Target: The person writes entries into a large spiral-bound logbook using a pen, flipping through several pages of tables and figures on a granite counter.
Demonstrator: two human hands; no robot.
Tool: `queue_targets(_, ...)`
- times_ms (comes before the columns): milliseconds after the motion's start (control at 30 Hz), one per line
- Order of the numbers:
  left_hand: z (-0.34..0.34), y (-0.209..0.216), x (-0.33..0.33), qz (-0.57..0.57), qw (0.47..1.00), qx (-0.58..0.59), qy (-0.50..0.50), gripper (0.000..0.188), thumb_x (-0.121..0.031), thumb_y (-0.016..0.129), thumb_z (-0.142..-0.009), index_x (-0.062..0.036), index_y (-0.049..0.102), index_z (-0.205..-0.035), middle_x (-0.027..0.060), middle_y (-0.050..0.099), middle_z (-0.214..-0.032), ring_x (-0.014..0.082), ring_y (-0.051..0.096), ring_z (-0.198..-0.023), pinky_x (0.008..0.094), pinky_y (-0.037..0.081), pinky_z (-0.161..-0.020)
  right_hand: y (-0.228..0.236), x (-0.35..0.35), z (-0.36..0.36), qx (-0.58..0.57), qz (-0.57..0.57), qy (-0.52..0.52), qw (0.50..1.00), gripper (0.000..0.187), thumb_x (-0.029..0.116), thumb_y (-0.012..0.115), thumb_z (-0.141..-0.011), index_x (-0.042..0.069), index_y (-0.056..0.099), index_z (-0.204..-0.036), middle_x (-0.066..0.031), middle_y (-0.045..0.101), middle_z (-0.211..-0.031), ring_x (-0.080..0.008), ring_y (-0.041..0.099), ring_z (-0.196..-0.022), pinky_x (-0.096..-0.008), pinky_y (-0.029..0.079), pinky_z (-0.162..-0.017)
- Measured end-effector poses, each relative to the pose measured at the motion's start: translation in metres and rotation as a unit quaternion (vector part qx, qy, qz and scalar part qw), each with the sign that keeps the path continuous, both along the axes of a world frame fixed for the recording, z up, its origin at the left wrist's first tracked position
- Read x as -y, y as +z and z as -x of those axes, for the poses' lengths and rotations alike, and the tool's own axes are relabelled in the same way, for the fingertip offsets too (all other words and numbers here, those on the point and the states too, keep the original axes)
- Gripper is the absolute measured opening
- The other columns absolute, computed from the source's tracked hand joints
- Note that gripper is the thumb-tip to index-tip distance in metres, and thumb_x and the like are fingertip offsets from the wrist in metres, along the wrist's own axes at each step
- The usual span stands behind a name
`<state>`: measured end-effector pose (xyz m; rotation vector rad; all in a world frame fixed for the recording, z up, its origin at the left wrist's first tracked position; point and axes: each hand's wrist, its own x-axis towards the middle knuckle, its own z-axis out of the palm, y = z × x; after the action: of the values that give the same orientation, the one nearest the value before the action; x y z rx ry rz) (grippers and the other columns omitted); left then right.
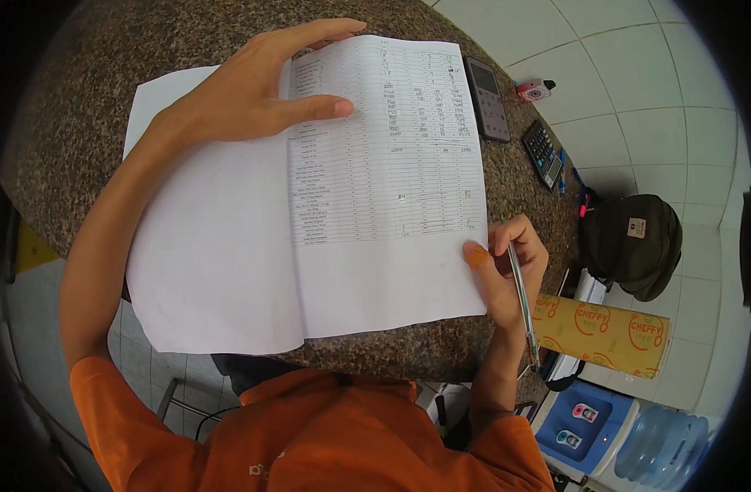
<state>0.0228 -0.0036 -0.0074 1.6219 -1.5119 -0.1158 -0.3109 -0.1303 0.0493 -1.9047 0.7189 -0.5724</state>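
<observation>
Closest to me is the front of my orange short-sleeved shirt (342,435), right at the rim of the brown speckled stone tabletop (88,107). On that top, in front of me, lies a white paper sheet printed with a ruled table (375,283), some of its columns filled in by hand; to its left, joined along a crease, lies a blank white page (215,246).

My left hand (252,90) is spread and grips nothing: the thumb lies over the printed side, the fingers reach past the top edge. My right hand (498,279) is closed around a slim clear pen with a greenish barrel (521,291), its thumb, with an orange covering on the tip, at the sheet's right edge. The pen slants back toward my wrist, off the paper; I can't tell which end writes.

As I judge it, the sheet lies best with light, even pressure near the crease, where it bows, and with my thumb off the rows I want to read. The right thumb should only steady the edge, since pinching would buckle it. A dark grey flat keypad device (488,102) sits against the upper right edge, so sliding the paper that way could bump it.
</observation>
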Motion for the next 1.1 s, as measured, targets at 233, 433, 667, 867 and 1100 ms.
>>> queue_targets(233,-0.002,0.000,0.001,-0.002,1.000,-0.011,0.016,0.073,-0.028,0.080,-0.082,-0.0171,0.052,-0.148,0.0118,0.058,-0.144,0.0320,0.053,-0.133,0.0552,0.040,-0.113,0.002,0.002,0.003,0.028,-0.045,0.036,0.998,0.031,-0.004,0.074,-0.087,0.010,0.046,-0.085,0.0013,0.054,-0.084,-0.0028,0.048,-0.073,-0.0190,0.038,-0.064)
queue_targets(433,-0.017,0.024,-0.002,0.013,0.998,-0.058,0.027,0.063,-0.036,0.067,-0.093,-0.0088,0.049,-0.146,0.0180,0.056,-0.142,0.0321,0.052,-0.133,0.0528,0.041,-0.112,-0.013,-0.010,-0.012,0.099,-0.189,0.105,0.971,0.026,-0.003,0.070,-0.093,0.010,0.047,-0.089,0.0014,0.056,-0.085,-0.0038,0.054,-0.075,-0.0196,0.045,-0.065)
queue_targets(667,-0.031,0.046,-0.030,0.025,0.985,0.172,-0.010,0.052,-0.028,0.075,-0.089,-0.0158,0.062,-0.137,0.0131,0.060,-0.142,0.0311,0.053,-0.134,0.0518,0.041,-0.113,-0.025,-0.057,-0.066,-0.008,-0.188,0.195,0.963,0.023,0.003,0.070,-0.094,0.010,0.049,-0.089,0.0021,0.057,-0.083,-0.0039,0.055,-0.073,-0.0205,0.044,-0.058)
queue_targets(867,0.012,0.019,-0.023,-0.127,0.964,0.234,0.019,0.054,-0.042,0.072,-0.091,-0.0117,0.063,-0.135,0.0157,0.048,-0.152,0.0363,0.042,-0.143,0.0550,0.035,-0.118,-0.047,-0.076,-0.078,0.021,-0.033,0.195,0.980,0.027,0.005,0.079,-0.086,0.005,0.053,-0.089,-0.0062,0.064,-0.084,-0.0069,0.052,-0.059,-0.0231,0.042,-0.051)
queue_targets(1100,0.003,0.007,-0.023,-0.185,0.952,0.243,0.025,0.072,-0.053,0.074,-0.086,-0.0114,0.056,-0.142,0.0173,0.045,-0.154,0.0371,0.036,-0.147,0.0551,0.026,-0.123,-0.063,-0.075,-0.075,0.079,0.033,0.184,0.979,0.035,0.004,0.087,-0.077,0.006,0.054,-0.088,-0.0137,0.068,-0.095,-0.0117,0.060,-0.065,-0.0240,0.047,-0.052)
